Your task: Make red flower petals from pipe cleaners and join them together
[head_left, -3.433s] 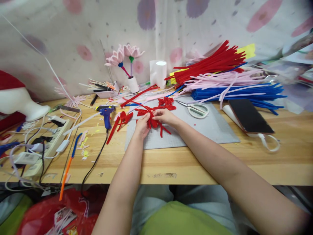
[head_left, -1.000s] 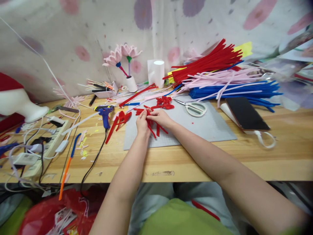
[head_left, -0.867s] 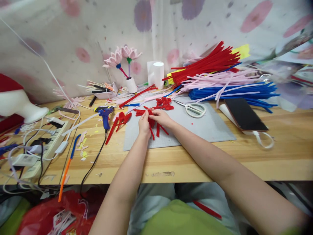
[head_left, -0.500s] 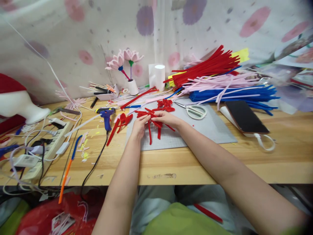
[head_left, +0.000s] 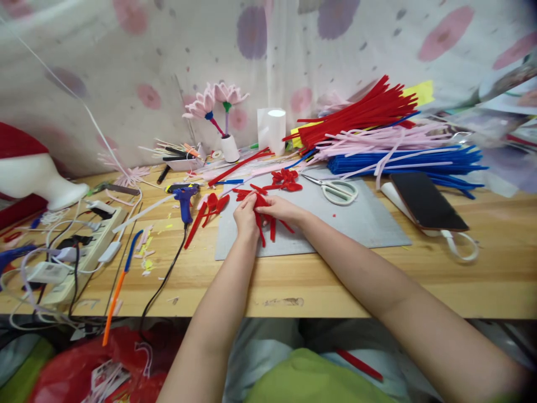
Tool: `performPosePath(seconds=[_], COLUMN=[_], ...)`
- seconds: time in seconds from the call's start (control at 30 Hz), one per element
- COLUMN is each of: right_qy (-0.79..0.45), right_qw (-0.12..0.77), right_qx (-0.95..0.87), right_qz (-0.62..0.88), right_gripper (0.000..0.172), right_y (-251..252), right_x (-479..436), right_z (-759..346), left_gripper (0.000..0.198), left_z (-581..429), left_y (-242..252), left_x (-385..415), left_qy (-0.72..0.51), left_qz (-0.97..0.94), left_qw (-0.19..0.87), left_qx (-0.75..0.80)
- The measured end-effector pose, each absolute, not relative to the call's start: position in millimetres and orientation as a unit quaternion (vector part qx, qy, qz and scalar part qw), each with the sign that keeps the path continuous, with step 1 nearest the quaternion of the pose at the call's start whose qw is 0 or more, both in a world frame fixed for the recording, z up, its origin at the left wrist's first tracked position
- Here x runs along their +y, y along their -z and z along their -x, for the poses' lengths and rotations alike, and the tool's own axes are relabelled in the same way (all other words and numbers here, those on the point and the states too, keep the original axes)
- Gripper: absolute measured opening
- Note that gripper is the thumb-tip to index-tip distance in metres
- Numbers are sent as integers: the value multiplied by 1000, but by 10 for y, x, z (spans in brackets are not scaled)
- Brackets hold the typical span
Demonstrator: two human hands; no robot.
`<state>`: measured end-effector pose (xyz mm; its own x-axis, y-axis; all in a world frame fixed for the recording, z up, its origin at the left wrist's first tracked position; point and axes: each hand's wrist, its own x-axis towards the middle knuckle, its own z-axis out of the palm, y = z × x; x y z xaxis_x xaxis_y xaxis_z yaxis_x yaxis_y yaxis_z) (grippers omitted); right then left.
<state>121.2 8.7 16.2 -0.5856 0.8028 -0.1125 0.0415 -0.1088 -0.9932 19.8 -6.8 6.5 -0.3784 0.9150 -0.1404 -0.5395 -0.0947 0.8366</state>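
Note:
Both my hands meet over the grey cutting mat (head_left: 356,226), closed round a red pipe cleaner (head_left: 262,232) whose end hangs below the fingers. My left hand (head_left: 246,217) pinches it from the left. From the right, my right hand (head_left: 280,208) grips it with thumb and fingertips; the fingers partly hide its shape. More red pipe cleaner pieces (head_left: 272,230) lie under and around the hands. Just beyond sits a cluster of looped red pieces (head_left: 286,180). Other looped red pieces (head_left: 216,205) are left of the mat. Scissors (head_left: 335,190) rest on the mat, right of my hands.
A blue glue gun (head_left: 184,202) stands at left, its black cord running off the front edge. Beyond it is a power strip (head_left: 90,254) with tangled cables. Bundles of red (head_left: 361,120), pink and blue pipe cleaners (head_left: 403,162) lie back right, near a phone (head_left: 428,200). Pink flowers (head_left: 201,106) stand behind.
My fingers have drawn closer together round the red pipe cleaner, and my left hand has turned more upright. The hanging red end has shifted slightly right. The view has moved a little.

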Motion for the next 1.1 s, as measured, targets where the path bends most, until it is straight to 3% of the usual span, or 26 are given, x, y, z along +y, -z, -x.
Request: performPosePath(seconds=[0.2,0.37,0.57,0.83,1.1], right_qy=[-653,-687,-764,-735,-706], right_qw=[335,350,236,208,231], right_qx=[-594,-565,-536,-561,-568], right_qz=[330,296,269,319,354], right_gripper=[12,19,21,19,26], right_y=[-164,-186,-234,-300,-332], right_x=[95,168,138,115,-16], right_z=[-1160,-1291,-1420,-1344,-1122], left_gripper=[13,25,21,16,19], left_z=[-220,-180,-91,-9,50], left_y=[-90,-118,-141,-79,-111], left_x=[-67,-97,-83,-15,11], left_qy=[-712,-666,-622,-702,-733], left_qz=[-224,-310,-335,-311,-253], left_qw=[512,530,569,420,387], left_qx=[425,423,420,484,499])
